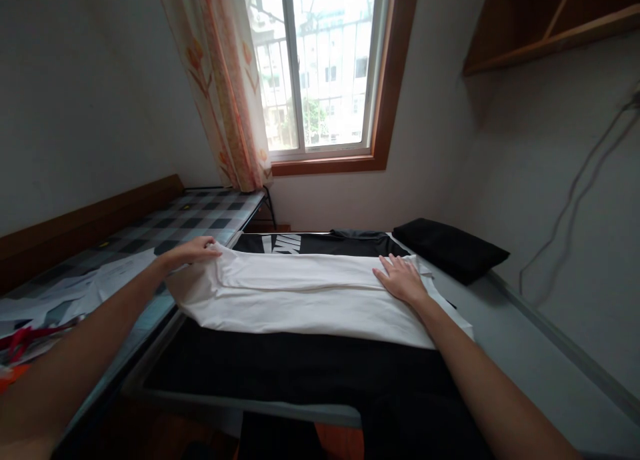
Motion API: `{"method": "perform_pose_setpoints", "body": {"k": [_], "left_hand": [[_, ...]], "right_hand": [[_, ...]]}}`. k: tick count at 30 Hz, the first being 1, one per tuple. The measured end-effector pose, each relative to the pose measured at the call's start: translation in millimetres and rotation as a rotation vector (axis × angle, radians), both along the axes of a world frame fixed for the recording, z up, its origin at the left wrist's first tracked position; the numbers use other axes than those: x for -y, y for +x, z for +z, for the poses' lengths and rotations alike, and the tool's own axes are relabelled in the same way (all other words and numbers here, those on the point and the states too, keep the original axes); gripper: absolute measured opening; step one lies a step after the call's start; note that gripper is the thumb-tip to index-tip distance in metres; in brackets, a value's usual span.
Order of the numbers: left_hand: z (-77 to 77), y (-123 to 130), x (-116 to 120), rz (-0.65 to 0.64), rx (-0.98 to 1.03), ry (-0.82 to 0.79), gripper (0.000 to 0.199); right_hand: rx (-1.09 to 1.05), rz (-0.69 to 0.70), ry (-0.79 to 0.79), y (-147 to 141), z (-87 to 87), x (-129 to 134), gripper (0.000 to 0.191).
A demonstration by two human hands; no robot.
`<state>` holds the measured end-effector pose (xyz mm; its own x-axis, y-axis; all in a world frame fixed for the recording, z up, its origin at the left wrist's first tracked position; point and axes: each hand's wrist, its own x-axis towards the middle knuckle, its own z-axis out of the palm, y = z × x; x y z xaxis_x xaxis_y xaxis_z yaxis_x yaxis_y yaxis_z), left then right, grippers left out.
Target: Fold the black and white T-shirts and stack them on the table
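Observation:
A white shirt (300, 300), folded into a long strip, lies across black clothing in front of me. My left hand (195, 250) pinches the shirt's left end and holds it raised, so the cloth there sags in wrinkles. On the right end of the shirt, my right hand (400, 277) rests flat with its fingers spread. Behind the strip shows a black garment with white lettering (285, 243). More black cloth (280, 363) extends out from under the near edge.
A black cushion-like bundle (450, 250) sits at the back right by the wall. To the left stands a bed with a checked cover (200, 210), with papers (85, 287) on it. A curtain (225, 80) hangs beside the window (325, 67). A wooden shelf (550, 50) juts out at upper right.

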<state>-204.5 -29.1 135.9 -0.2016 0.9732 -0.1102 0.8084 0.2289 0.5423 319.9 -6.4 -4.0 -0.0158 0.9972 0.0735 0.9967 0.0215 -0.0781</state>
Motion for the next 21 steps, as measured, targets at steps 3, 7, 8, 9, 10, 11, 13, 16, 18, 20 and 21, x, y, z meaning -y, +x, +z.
{"method": "perform_pose_setpoints", "body": {"k": [3,7,8,9,10,11,13,16,18,20,21], "left_hand": [[-1.4,67.5,2.3,-0.211,0.060,-0.092,0.059],[-17.3,124.0,4.4,-0.364,0.111,-0.246,0.052],[-22.7,128.7,2.8,-0.358,0.062,-0.240,0.050],[-28.3,130.4,0.7,-0.344,-0.010,-0.225,0.047],[-34.0,129.9,-1.6,-0.329,-0.098,-0.210,0.045],[-39.7,128.1,-3.6,-0.319,-0.191,-0.198,0.044],[-50.1,124.3,-5.2,-0.307,-0.346,-0.185,0.047],[-61.2,124.7,-2.1,-0.292,-0.457,-0.171,0.053],[-64.9,128.4,0.5,-0.273,-0.503,-0.129,0.050],[-66.5,131.7,1.2,-0.251,-0.537,-0.095,0.044],[-66.8,132.6,0.6,-0.239,-0.542,-0.094,0.042]], "right_hand": [[-0.002,-0.001,0.001,0.1,0.2,0.8,0.065],[-0.004,0.001,0.002,-0.2,1.3,2.4,0.065],[-0.003,0.002,0.002,-0.3,1.6,2.7,0.065],[-0.003,0.004,0.002,-0.4,1.8,2.8,0.065],[-0.003,0.005,0.003,-0.4,1.8,2.8,0.065],[-0.004,0.005,0.003,-0.5,1.8,2.8,0.065],[-0.009,0.004,0.005,-0.5,1.5,2.5,0.065],[-0.016,0.001,0.005,-0.4,1.0,2.1,0.064],[-0.019,0.003,0.005,-0.3,0.9,2.2,0.064],[-0.020,0.003,0.006,-0.1,1.1,2.7,0.064],[-0.021,0.004,0.006,0.0,1.2,2.9,0.064]]}}
